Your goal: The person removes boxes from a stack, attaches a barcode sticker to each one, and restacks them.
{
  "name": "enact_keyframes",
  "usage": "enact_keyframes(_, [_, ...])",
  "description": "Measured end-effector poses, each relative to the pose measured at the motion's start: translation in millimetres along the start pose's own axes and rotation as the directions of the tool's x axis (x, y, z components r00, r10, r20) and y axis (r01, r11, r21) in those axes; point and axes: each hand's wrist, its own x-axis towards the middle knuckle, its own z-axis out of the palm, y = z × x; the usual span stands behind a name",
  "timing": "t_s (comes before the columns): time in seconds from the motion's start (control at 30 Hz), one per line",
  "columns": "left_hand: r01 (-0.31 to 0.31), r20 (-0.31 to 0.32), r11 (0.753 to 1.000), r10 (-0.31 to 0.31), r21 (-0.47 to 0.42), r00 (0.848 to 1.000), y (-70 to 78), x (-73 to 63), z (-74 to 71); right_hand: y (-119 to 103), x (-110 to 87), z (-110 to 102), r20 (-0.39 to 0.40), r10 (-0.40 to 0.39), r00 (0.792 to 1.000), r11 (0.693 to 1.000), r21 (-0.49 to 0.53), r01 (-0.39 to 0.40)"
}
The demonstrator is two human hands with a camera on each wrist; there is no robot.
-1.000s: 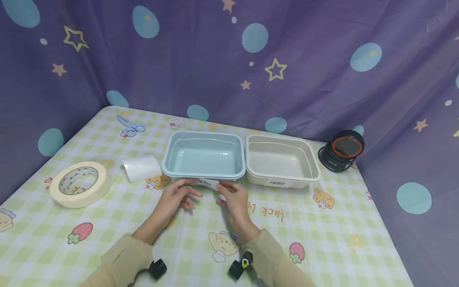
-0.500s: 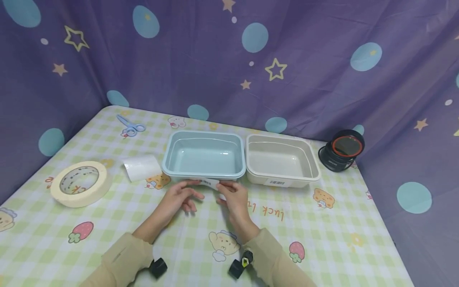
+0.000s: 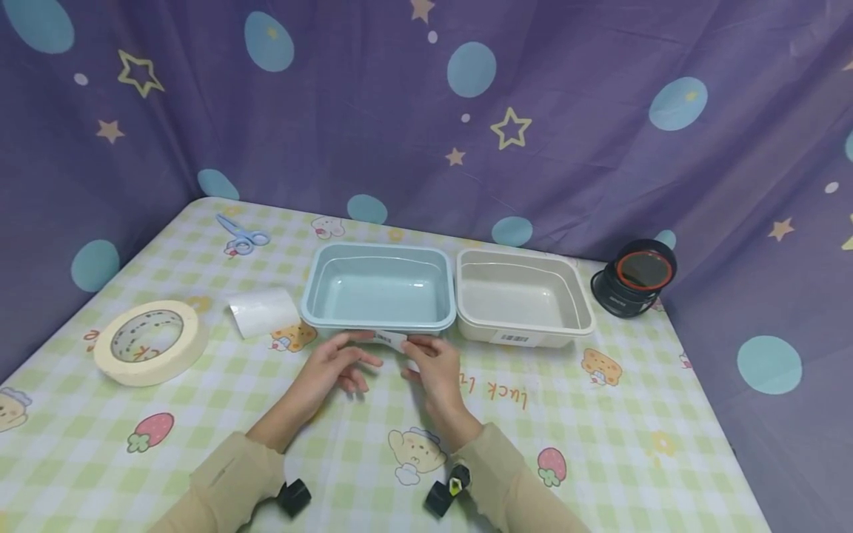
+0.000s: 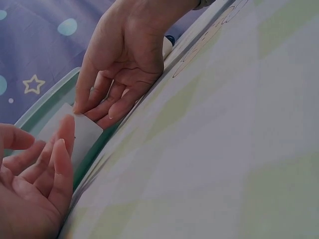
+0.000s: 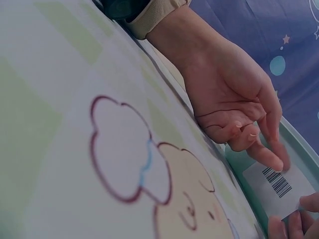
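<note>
A white barcode label (image 3: pixel 391 340) lies against the front wall of the light-blue plastic tub (image 3: pixel 380 292), its right end standing off a little. My right hand (image 3: pixel 436 370) pinches that right end between thumb and index finger. My left hand (image 3: pixel 326 374) reaches in from the left, index fingertip on the label beside the barcode, thumb apart and the other fingers loosely bent. From the right wrist, the label (image 5: pixel 256 186) shows flat under the left hand's (image 5: pixel 232 94) fingertips. Part of the label is hidden behind fingers in the left wrist view.
A beige tub (image 3: pixel 526 292) with its own barcode label stands against the blue one's right side. Masking tape (image 3: pixel 189 344), a white curled sheet (image 3: pixel 263 311) and blue scissors (image 3: pixel 243 237) lie on the left. A black round device (image 3: pixel 629 281) stands at the back right.
My left index fingertip has slid slightly right along the label, covering more of the barcode. The right hand keeps its pinch, and the tubs stay put.
</note>
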Motion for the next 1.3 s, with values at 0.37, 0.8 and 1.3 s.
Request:
enact_keyframes(0.37, [-0.012, 0.036, 0.999, 0.013, -0.032, 0.999, 0.3, -0.1, 0.2, -3, -2.2, 1, 0.002, 0.003, 1.000, 1.000, 0.008, -0.003])
enact_keyframes(0.8, [-0.008, 0.038, 1.000, 0.009, -0.024, 0.999, -0.7, 4.3, 7.8, -2, -2.1, 0, 0.010, 0.006, 1.000, 1.000, 0.000, -0.006])
enact_keyframes(1.3, [0.033, 0.029, 0.998, -0.032, -0.046, 0.999, 1.1, 9.7, 15.5, -2, -3.7, 0, 0.011, -0.014, 1.000, 1.000, 0.008, 0.014])
